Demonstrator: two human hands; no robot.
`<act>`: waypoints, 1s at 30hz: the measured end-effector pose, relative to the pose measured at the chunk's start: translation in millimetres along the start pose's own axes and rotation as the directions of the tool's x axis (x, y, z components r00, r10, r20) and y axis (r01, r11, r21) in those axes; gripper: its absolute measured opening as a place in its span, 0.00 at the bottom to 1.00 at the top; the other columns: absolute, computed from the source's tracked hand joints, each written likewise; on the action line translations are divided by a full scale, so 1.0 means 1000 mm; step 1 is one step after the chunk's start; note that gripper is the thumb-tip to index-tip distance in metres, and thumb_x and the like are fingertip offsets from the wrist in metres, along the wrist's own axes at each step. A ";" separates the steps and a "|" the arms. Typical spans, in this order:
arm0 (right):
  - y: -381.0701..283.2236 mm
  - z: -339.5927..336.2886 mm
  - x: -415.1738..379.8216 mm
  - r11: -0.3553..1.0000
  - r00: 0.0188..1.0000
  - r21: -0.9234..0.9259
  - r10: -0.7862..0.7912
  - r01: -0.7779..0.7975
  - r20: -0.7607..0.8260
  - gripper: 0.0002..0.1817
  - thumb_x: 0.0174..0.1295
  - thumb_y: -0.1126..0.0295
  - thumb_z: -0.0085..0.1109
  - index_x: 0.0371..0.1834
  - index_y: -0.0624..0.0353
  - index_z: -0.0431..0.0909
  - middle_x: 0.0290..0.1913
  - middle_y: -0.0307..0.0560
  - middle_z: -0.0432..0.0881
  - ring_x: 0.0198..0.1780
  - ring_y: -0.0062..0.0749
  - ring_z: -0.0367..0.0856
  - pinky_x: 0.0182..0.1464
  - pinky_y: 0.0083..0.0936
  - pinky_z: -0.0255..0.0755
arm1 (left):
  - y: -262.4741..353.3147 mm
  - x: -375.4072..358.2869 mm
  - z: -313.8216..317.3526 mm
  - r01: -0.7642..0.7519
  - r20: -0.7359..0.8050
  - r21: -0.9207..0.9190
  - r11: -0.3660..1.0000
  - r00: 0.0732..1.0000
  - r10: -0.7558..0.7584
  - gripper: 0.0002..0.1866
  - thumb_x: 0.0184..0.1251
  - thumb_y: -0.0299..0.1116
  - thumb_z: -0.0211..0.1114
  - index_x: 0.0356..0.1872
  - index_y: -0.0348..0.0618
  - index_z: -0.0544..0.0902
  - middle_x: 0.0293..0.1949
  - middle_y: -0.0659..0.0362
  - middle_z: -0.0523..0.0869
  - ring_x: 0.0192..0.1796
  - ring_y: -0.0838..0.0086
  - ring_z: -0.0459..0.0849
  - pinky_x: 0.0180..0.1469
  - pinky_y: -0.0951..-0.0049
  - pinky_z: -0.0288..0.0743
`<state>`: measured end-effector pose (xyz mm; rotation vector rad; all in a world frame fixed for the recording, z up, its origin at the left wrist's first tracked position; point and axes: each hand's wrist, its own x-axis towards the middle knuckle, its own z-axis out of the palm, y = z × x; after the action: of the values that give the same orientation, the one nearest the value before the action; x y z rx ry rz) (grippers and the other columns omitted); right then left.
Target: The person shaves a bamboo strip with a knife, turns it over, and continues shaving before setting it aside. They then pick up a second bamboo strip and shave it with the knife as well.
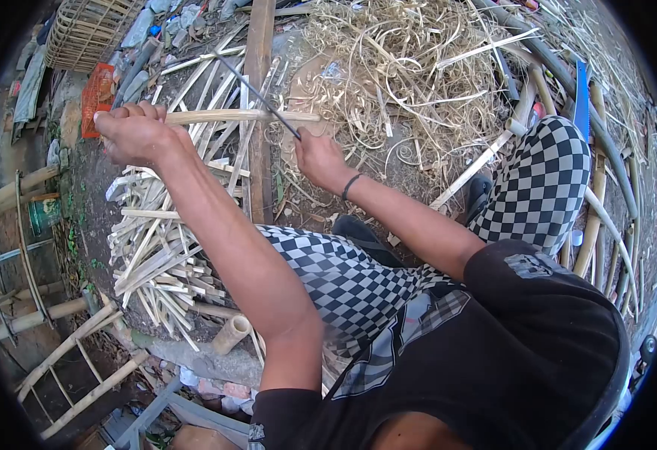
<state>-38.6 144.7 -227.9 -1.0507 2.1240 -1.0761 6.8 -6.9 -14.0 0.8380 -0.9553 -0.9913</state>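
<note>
Clutching the strip (pixel 210 116) by one end is the left hand (pixel 139 135); the right hand (pixel 320 159) grips the knife (pixel 282 122), its blade (pixel 249 85) crossing the strip over the plank (pixel 259 45). Likely light and springy, the strip suits that end hold, clear of the blade.

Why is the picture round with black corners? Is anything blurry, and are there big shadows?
Head view: probably a very wide lens, which may also stretch the basket near the edge; head view: the left hand and bamboo strip look fairly clear, while the rim looks softer; head view: soft light, with no big, hard shadows over the curly shavings.
</note>
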 end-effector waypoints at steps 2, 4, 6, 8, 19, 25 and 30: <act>0.004 0.016 0.005 0.998 0.999 0.050 0.031 -0.029 -0.035 0.14 0.72 0.64 0.49 0.48 0.64 0.77 0.29 0.69 0.83 0.36 0.68 0.84 0.45 0.58 0.77 | 0.000 0.014 -0.009 -0.041 -0.012 0.022 0.999 0.999 0.042 0.21 0.70 0.38 0.50 0.17 0.52 0.54 0.13 0.67 0.55 0.15 0.79 0.50 0.19 0.71 0.44; -0.007 0.012 0.005 1.000 0.999 0.010 0.011 -0.011 0.038 0.14 0.72 0.64 0.49 0.49 0.64 0.77 0.29 0.68 0.83 0.35 0.67 0.84 0.43 0.58 0.78 | -0.003 0.030 -0.027 0.038 -0.078 0.012 0.999 0.996 -0.037 0.20 0.70 0.38 0.47 0.17 0.53 0.53 0.13 0.68 0.54 0.15 0.79 0.49 0.19 0.71 0.45; -0.023 -0.014 0.004 0.999 0.984 -0.045 -0.005 0.013 0.180 0.15 0.71 0.65 0.49 0.47 0.67 0.77 0.29 0.68 0.84 0.34 0.64 0.85 0.42 0.56 0.79 | -0.002 0.025 -0.030 0.032 -0.057 0.000 0.999 0.998 -0.032 0.20 0.70 0.38 0.47 0.18 0.53 0.53 0.14 0.68 0.54 0.15 0.79 0.49 0.19 0.71 0.44; -0.010 -0.013 0.004 0.998 0.991 -0.061 -0.019 0.027 0.133 0.16 0.70 0.66 0.48 0.46 0.69 0.78 0.30 0.69 0.84 0.36 0.64 0.85 0.43 0.54 0.79 | -0.001 0.014 -0.028 0.027 -0.024 0.024 0.999 0.999 -0.026 0.20 0.69 0.38 0.48 0.18 0.55 0.52 0.14 0.67 0.54 0.15 0.79 0.49 0.20 0.72 0.44; 0.042 -0.003 0.006 0.992 0.992 -0.128 0.037 -0.021 0.119 0.13 0.64 0.69 0.53 0.39 0.68 0.83 0.35 0.72 0.85 0.42 0.65 0.86 0.47 0.50 0.80 | -0.003 0.004 -0.024 -0.003 -0.054 -0.006 1.000 0.999 0.002 0.21 0.71 0.39 0.49 0.18 0.54 0.52 0.13 0.68 0.53 0.14 0.80 0.50 0.18 0.72 0.43; 0.044 -0.010 0.018 0.971 0.994 -0.239 0.032 -0.006 0.108 0.13 0.64 0.70 0.54 0.43 0.68 0.82 0.35 0.67 0.86 0.42 0.61 0.87 0.46 0.50 0.81 | -0.003 -0.001 -0.014 0.003 0.008 -0.028 1.000 1.000 -0.003 0.21 0.71 0.39 0.50 0.18 0.54 0.53 0.12 0.67 0.55 0.14 0.80 0.49 0.19 0.71 0.42; 0.029 0.016 0.002 0.997 0.997 -0.019 0.074 -0.074 0.037 0.12 0.65 0.71 0.50 0.41 0.69 0.78 0.32 0.70 0.84 0.37 0.65 0.86 0.45 0.54 0.80 | -0.003 0.014 -0.022 -0.004 -0.062 0.006 1.000 0.998 0.005 0.21 0.70 0.40 0.50 0.17 0.53 0.54 0.13 0.66 0.56 0.15 0.79 0.50 0.20 0.72 0.43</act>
<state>-39.7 147.6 -261.3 -0.9847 2.1293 -0.9970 29.9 -18.0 -21.4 0.8664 -0.9071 -0.9537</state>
